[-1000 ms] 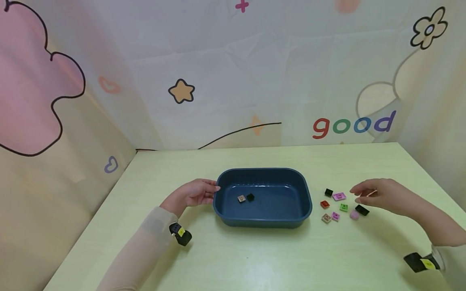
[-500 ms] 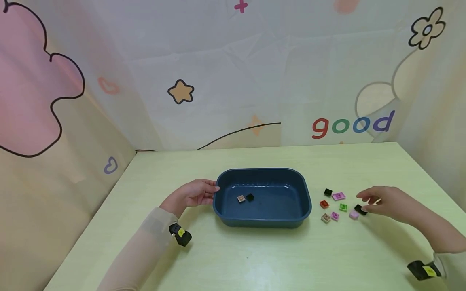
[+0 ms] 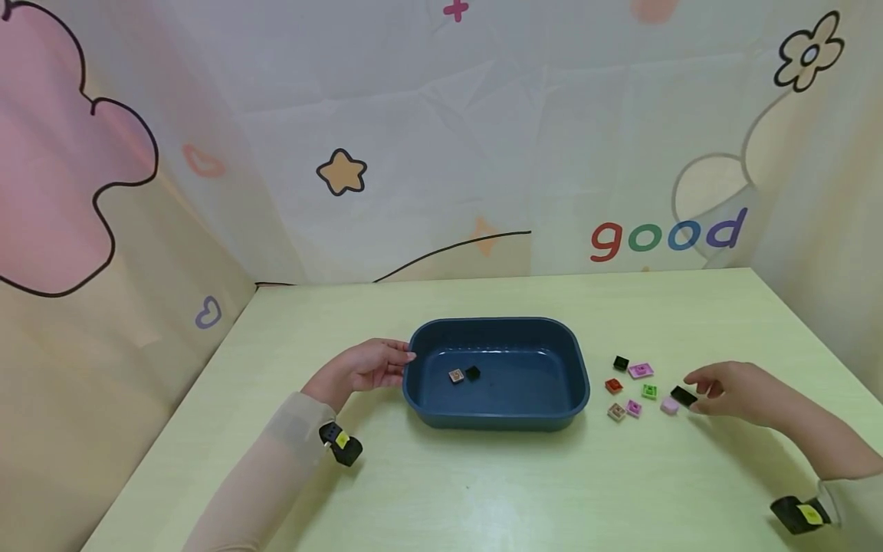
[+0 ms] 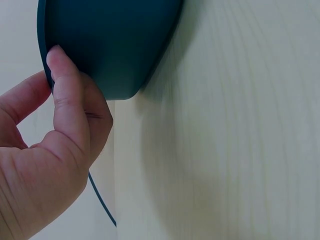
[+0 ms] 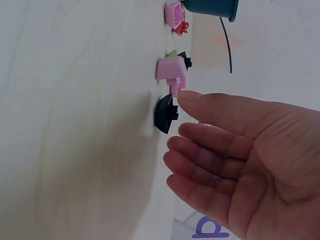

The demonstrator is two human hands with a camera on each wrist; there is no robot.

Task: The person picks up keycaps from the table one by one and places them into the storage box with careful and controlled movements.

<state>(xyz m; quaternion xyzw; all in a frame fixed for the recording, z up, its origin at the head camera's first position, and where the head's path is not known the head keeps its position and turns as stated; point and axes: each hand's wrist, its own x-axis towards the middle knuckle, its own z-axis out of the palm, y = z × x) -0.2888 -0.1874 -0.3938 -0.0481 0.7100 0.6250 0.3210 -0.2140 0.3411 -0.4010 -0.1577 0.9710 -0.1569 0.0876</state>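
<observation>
My left hand [image 3: 372, 366] pinches the left rim of a dark blue rectangular tub [image 3: 497, 422], thumb and fingers on either side of its wall in the left wrist view. Inside the tub lie a tan brick [image 3: 456, 376] and a small black brick [image 3: 472, 372]. Hovering just right of a longer black toy brick [image 3: 684, 395], my right hand [image 3: 741, 395] has loosely bent, spread fingers around nothing. In the right wrist view the thumb comes close to that black brick [image 5: 164, 115]; whether they touch I cannot tell. A light pink brick [image 3: 670, 406] lies beside it.
Several loose bricks lie between tub and right hand: black [image 3: 621, 363], pink [image 3: 641, 371], red [image 3: 613, 386], green [image 3: 649, 392], tan [image 3: 616, 412] and a smaller pink one [image 3: 633, 409]. A printed curtain [image 3: 414, 115] hangs behind the pale table [image 3: 469, 491].
The right hand has moved down and slightly right, from above the bricks to beside the longer black one. The left hand and the tub have stayed in place.
</observation>
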